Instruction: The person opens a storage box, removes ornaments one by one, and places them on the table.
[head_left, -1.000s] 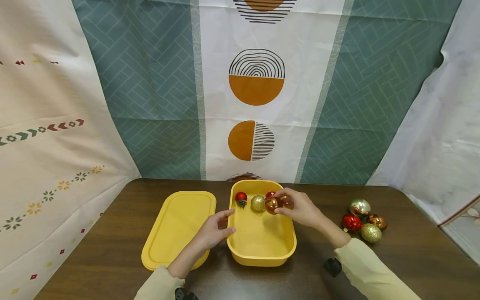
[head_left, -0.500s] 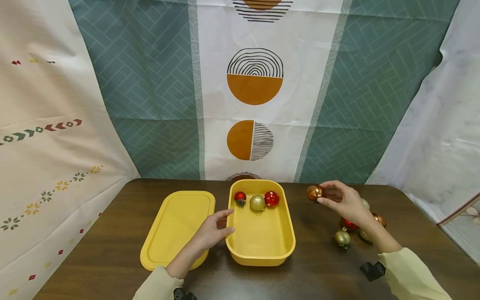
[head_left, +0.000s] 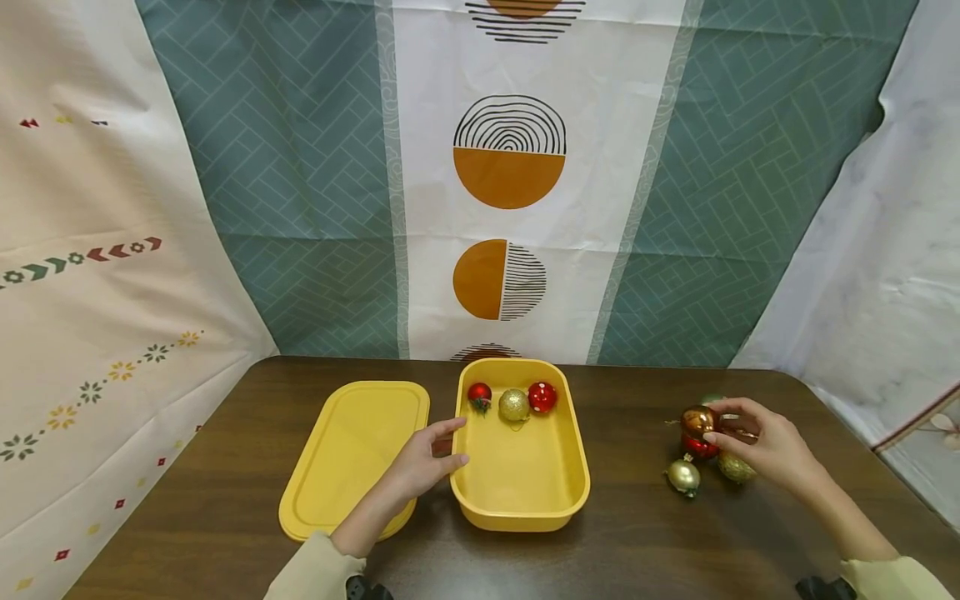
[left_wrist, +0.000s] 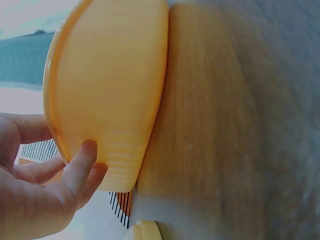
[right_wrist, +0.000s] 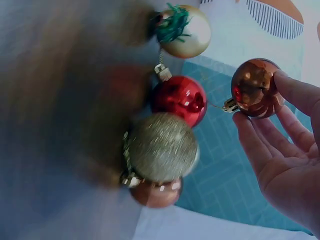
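My right hand (head_left: 776,442) pinches a shiny copper bauble (right_wrist: 255,90) between thumb and fingertips, above the ornament pile on the right. Below it are a red bauble (right_wrist: 177,100), a gold glitter bauble (right_wrist: 162,150) and another copper bauble (right_wrist: 155,195). A smaller gold bauble (head_left: 683,477) with green tinsel lies at the pile's near left. My left hand (head_left: 420,462) touches the left side of the yellow box (head_left: 517,492), fingers relaxed at its rim and outer wall. Inside the box sit a small red ornament (head_left: 480,393), a gold glitter bauble (head_left: 513,405) and a white-spotted red bauble (head_left: 542,397).
The yellow lid (head_left: 360,458) lies flat on the brown table (head_left: 630,533), left of the box. Another pale ornament (head_left: 712,399) shows behind my right hand. Patterned cloths (head_left: 300,183) hang behind and beside the table.
My right hand has carried the copper bauble out of the box and rightward to the pile. The small gold tinselled bauble, hidden at first, now shows. The left hand has stayed in place.
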